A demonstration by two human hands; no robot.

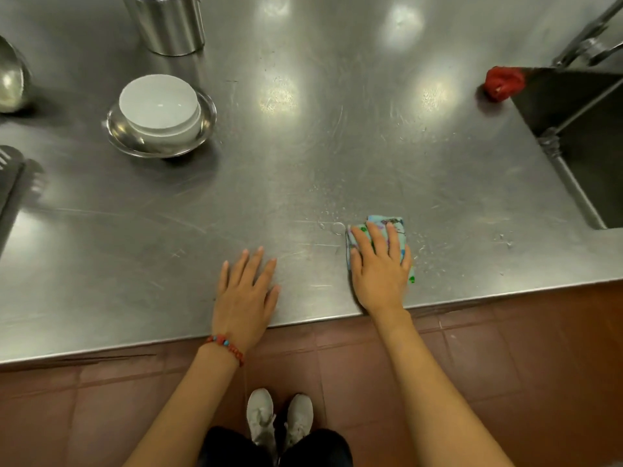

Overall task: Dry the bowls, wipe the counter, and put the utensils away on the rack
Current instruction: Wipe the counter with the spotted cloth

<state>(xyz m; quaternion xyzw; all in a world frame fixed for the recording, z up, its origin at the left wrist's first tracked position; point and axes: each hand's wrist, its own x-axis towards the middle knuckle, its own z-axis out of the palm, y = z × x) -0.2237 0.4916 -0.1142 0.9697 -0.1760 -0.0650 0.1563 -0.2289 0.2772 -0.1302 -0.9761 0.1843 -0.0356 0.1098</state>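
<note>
Brushed stainless steel makes up the broad table, its scratched top catching several pools of overhead light, with reddish-brown floor tiles showing below its near edge. Small water droplets speckle the steel near the front right.

At that spot the right hand lies flat with its fingers straight and spread, pressing down on a folded light-blue cloth with coloured print; the cloth peeks out beyond the fingertips and along both sides of the palm. Just to its left, the left hand rests palm-down on the bare steel, fingers straight and fanned, holding nothing. A red beaded bracelet with blue beads circles that wrist.

Farther back on the left, a white round bowl sits nested inside a shallow stainless steel bowl, well apart from both hands. Behind them stands a cylindrical steel utensil holder, cut off by the top edge. At the far left edge a rounded shiny steel vessel is partly in view, and below it the slotted end of a dark metal utensil shows.

On the right, a sunken steel sink opens into the table, with a crumpled red cloth sitting at its back corner. A steel tap rises behind it. Pale grey sneakers stand on the tiles between the forearms.
</note>
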